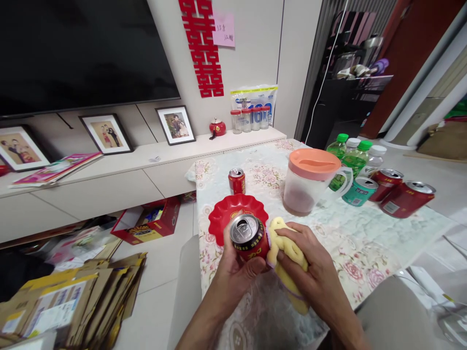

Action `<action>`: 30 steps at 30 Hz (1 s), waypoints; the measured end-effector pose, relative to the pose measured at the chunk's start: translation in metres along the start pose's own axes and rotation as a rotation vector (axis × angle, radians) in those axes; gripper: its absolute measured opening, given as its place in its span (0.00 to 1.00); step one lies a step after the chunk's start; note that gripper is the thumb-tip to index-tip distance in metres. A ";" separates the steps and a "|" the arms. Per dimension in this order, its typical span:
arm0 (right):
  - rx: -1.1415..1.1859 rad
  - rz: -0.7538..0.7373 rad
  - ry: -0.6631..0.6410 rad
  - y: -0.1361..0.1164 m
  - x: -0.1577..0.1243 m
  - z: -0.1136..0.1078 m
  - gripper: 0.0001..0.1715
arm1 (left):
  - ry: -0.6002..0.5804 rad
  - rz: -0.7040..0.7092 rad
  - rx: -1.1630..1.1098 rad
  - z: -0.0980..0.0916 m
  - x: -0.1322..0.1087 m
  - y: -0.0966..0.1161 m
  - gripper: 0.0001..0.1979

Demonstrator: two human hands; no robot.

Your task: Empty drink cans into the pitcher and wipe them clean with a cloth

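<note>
The left hand (233, 272) was wrapped tight around a red can (248, 237). The right hand (314, 272) squeezed a yellow cloth (286, 250) against its side, above the flowery table (365, 243).

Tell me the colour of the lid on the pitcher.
The lid is orange, seen best in the head view.

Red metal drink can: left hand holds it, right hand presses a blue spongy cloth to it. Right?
No. Head view: the spongy cloth is yellow, not blue. Left hand holds the red metal drink can, right hand presses cloth to it.
</note>
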State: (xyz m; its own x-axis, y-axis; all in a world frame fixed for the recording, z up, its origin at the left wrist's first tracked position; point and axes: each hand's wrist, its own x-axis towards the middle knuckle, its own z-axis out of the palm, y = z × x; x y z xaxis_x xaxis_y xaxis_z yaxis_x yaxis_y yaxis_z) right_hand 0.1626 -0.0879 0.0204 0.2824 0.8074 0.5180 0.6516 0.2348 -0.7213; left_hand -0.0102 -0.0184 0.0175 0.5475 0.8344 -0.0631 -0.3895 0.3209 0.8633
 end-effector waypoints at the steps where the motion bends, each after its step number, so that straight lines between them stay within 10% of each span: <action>1: 0.002 -0.008 0.023 -0.004 0.000 -0.001 0.15 | -0.004 -0.019 0.008 0.001 -0.001 0.001 0.47; 12: -0.047 -0.112 0.125 -0.014 -0.006 -0.009 0.18 | -0.212 -0.030 0.088 0.006 -0.004 -0.001 0.40; 30: 0.024 0.064 -0.084 0.006 -0.001 0.000 0.17 | 0.025 -0.009 -0.013 0.003 0.001 0.006 0.44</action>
State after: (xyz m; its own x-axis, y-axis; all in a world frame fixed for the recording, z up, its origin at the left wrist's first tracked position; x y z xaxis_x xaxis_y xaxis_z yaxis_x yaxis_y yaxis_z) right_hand 0.1662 -0.0878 0.0156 0.2620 0.8637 0.4306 0.6166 0.1935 -0.7631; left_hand -0.0098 -0.0167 0.0245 0.5321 0.8426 -0.0833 -0.3945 0.3338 0.8561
